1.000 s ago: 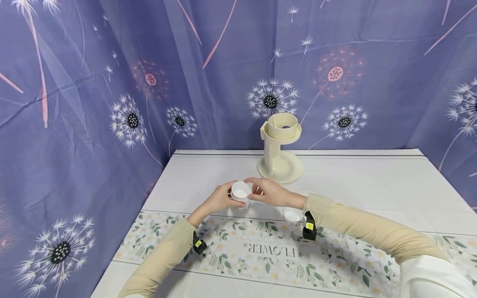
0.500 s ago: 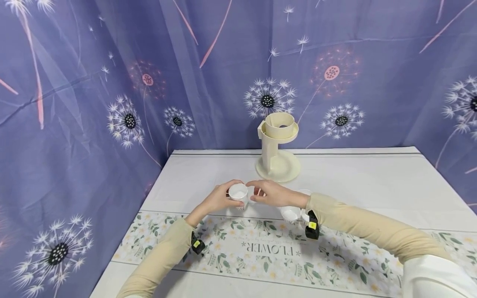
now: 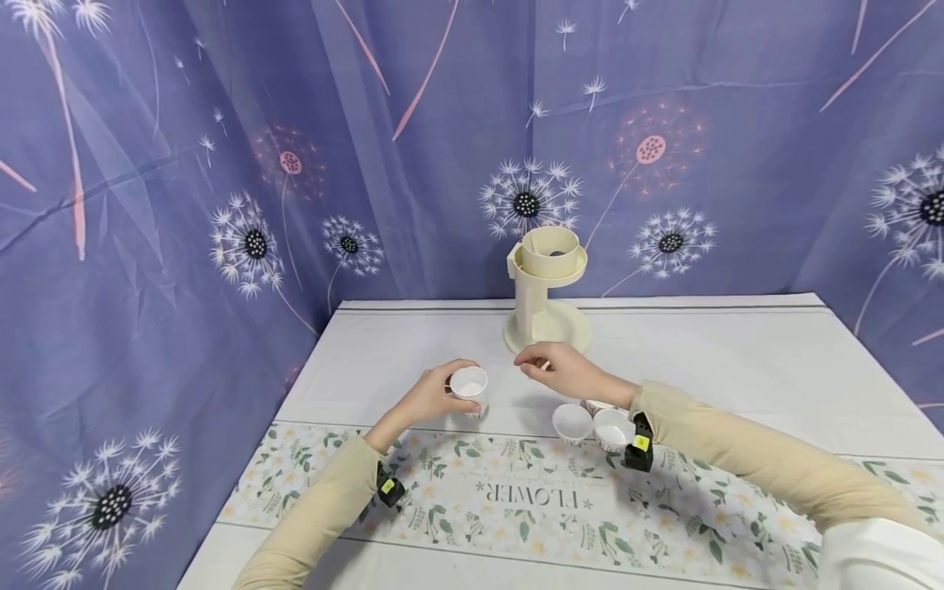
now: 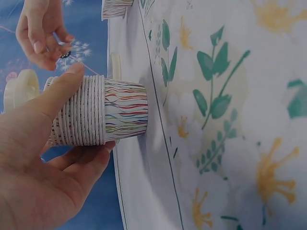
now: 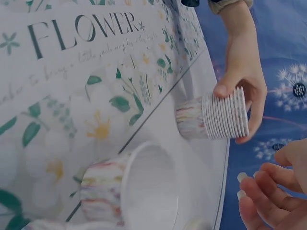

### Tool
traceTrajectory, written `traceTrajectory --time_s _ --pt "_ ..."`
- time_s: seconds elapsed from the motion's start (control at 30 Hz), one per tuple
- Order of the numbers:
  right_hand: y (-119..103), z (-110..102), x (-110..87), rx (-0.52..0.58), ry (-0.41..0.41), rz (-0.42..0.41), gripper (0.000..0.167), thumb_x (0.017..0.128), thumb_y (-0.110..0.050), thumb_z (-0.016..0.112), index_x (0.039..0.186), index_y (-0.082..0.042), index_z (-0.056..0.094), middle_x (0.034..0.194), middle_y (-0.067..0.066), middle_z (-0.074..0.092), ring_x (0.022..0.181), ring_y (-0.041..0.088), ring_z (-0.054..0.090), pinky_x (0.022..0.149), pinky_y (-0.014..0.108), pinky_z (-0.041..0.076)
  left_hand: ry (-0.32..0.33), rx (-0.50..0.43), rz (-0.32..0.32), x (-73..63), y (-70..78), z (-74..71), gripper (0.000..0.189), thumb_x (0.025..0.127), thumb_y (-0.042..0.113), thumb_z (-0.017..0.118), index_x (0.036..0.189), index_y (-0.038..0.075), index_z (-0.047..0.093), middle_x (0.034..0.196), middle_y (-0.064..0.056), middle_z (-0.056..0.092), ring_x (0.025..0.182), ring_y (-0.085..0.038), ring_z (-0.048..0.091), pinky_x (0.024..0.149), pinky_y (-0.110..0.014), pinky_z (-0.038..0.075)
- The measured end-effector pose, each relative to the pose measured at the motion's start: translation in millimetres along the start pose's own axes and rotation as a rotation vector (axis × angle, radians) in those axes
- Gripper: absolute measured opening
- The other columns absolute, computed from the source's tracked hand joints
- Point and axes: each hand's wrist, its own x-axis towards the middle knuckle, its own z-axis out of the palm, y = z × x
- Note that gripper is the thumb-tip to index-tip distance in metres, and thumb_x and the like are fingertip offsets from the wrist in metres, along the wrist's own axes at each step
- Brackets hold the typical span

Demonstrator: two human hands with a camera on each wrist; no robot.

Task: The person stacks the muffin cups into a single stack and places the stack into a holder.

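My left hand (image 3: 435,393) grips a stack of nested paper cups (image 3: 469,383), white with coloured wavy lines. In the left wrist view, the thumb lies over the stacked rims (image 4: 79,108) and fingers curl beneath. Off to the right, my right hand (image 3: 564,369) hovers with loosely bent fingers and nothing in them; the right wrist view shows its fingers (image 5: 261,201) apart from the stack. Below that hand, single paper cups stand upright on the table: one at the left (image 3: 572,422), another beside it (image 3: 613,429), and a third partly hidden behind them by the wrist.
A cream stand (image 3: 531,303) with a round ring and cylinder on top and a round base rises at the back of the table. The white tablecloth (image 3: 701,352) has a floral band (image 3: 509,524) across it. A blue dandelion-print curtain (image 3: 413,205) encloses the back and left.
My right hand has drawn away from the cup stack to the right, uncovering more of the single cups. My left hand stays nearly in place, still holding the stack.
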Motion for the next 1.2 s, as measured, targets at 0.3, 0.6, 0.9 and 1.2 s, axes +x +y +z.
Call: traceTrajectory --time_s 0.3,0.6,0.9,1.2 --pt "16 -11 -14.8 -0.029 0.017 0.056 0.021 0.096 -0.01 0.057 0.111 -0.003 0.069 0.106 0.012 0.071 0.098 0.025 0.066 0.081 0.039 0.055 0.0 0.001 -0.001 -0.1 -0.6 0.3 0.071 0.075 0.026 0.084 0.137 0.012 0.052 0.118 -0.011 0.065 0.104 -0.024 0.064 0.087 -0.038 0.054" --pt "32 -16 -29.9 -0.033 -0.043 0.075 0.025 0.092 -0.017 0.065 0.112 -0.003 0.069 0.11 0.01 0.071 0.106 0.03 0.064 0.092 0.05 0.05 -0.001 -0.011 0.02 0.6 -2.4 0.5 0.072 0.075 0.025 0.084 0.137 0.009 0.052 0.117 -0.013 0.065 0.105 -0.029 0.064 0.086 -0.038 0.054" --pt "37 -19 -48.2 0.055 -0.18 0.033 0.053 0.086 -0.033 0.073 0.126 0.0 0.061 0.125 0.013 0.065 0.121 0.035 0.057 0.099 0.054 0.045 -0.005 -0.018 0.017 1.8 -0.4 1.2 0.072 0.075 0.024 0.084 0.137 0.01 0.052 0.117 -0.013 0.065 0.103 -0.028 0.064 0.085 -0.038 0.054" --pt "39 -23 -60.7 0.001 -0.238 0.006 0.077 0.069 -0.04 0.085 0.131 -0.003 0.057 0.131 0.011 0.062 0.123 0.034 0.055 0.104 0.055 0.041 -0.012 -0.026 0.033 0.7 -1.1 1.7 0.072 0.076 0.024 0.083 0.138 0.008 0.05 0.12 -0.019 0.062 0.106 -0.032 0.062 0.087 -0.041 0.053"
